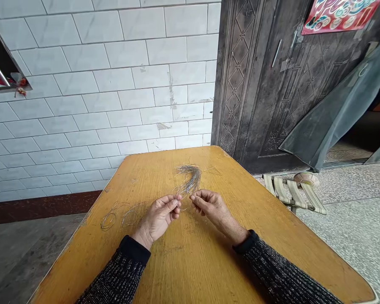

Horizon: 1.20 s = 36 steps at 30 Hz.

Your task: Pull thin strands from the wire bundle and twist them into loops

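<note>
A: Where are the hands right now?

B: Both are over the middle of the wooden table [183, 261], close together but not touching. The left hand [161, 213] has thumb and forefinger pinched together, and the right hand [213, 207] does the same just across from it

A: Pinched on what?

B: A thin strand [184, 209], as far as I can make out; a bit of it curves below the fingertips. It is so fine that I can't tell where it ends, or whether it runs back into the bundle of fine strands [194, 177]

A: And where is that bundle?

B: Just beyond the fingertips, lying bent on the table, with loose ends splaying out at the far side

A: How much looks done?

B: Two loops lie apart near the table's left edge: an outer coil [103, 223] and an inner coil [123, 220], each with a tail trailing off. Something thin also shows beside the left hand, mostly hidden. I'd judge those coils as the part set aside

A: And what is left?

B: Most of it, I'd say: the bundle is far thicker than the two coils, so this seems an early stage
</note>
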Tool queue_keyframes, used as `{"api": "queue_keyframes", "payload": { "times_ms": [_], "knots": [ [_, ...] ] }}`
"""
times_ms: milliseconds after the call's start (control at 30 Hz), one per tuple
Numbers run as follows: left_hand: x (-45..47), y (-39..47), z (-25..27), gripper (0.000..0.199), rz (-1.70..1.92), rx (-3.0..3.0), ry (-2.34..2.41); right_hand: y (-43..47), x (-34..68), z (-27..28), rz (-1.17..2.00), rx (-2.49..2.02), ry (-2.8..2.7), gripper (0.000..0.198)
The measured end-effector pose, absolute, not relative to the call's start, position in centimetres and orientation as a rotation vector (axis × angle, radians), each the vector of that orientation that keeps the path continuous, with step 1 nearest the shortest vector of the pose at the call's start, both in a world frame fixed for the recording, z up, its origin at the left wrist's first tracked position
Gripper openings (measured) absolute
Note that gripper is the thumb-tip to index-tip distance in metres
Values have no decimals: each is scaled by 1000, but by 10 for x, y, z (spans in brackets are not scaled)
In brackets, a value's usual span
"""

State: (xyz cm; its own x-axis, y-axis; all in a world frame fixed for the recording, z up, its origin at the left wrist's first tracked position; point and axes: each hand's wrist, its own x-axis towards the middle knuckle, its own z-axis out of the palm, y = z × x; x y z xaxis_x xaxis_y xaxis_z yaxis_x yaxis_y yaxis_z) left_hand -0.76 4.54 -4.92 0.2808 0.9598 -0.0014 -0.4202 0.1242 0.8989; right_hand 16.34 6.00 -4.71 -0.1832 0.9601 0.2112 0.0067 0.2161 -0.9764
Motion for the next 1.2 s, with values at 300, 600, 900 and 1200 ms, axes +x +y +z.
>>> {"api": "queue_keyframes", "payload": {
  "times_ms": [300,600,900,1200],
  "knots": [
    [-3,42,-51,21,1095,1039,803,58,162,-48,1096,-909,-1504,27],
    [3,38,-50,25,1151,1203,968,57,161,-51,1008,-908,-1598,29],
    [3,38,-50,25,1115,1070,835,59,160,-52,1158,-903,-1462,35],
    [4,37,-46,27,1085,998,793,58,160,-49,1176,-878,-1467,34]
  ]
}}
